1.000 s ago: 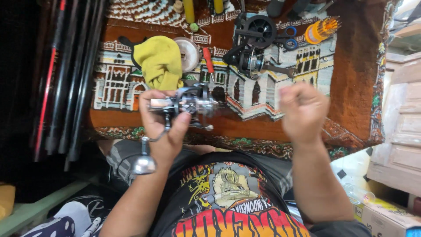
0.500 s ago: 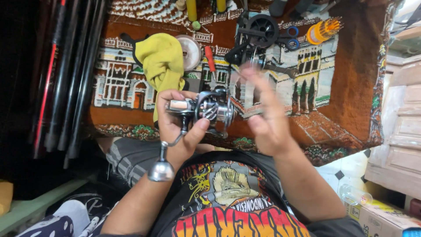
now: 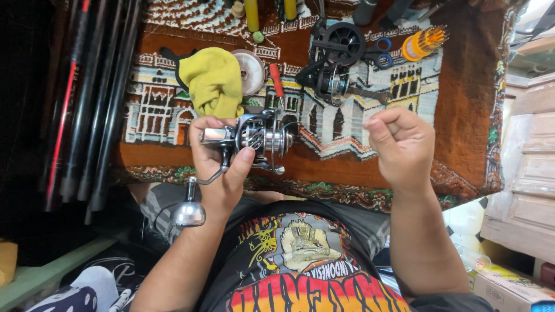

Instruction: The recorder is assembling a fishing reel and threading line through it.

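Observation:
My left hand (image 3: 222, 167) grips a silver and black spinning fishing reel (image 3: 254, 138), its spool pointing right and its crank handle with a round metal knob (image 3: 188, 212) hanging down toward my lap. My right hand (image 3: 400, 147) is raised to the right of the reel, apart from it, with the fingers pinched together; whether a thin line runs between them and the spool is too fine to tell.
A patterned rug (image 3: 462, 115) covers the table. On it lie a yellow cloth (image 3: 215, 81), a round white disc (image 3: 250, 70), a red-handled tool (image 3: 277, 81), a black reel (image 3: 338, 63), blue scissors (image 3: 378, 52) and an orange spool (image 3: 421, 43). Fishing rods (image 3: 87, 104) lean at the left. Wooden drawers (image 3: 529, 167) stand at the right.
My right hand was at the reel's spool half a second ago and has drawn away to the right, fingers pinched. The left hand keeps holding the reel.

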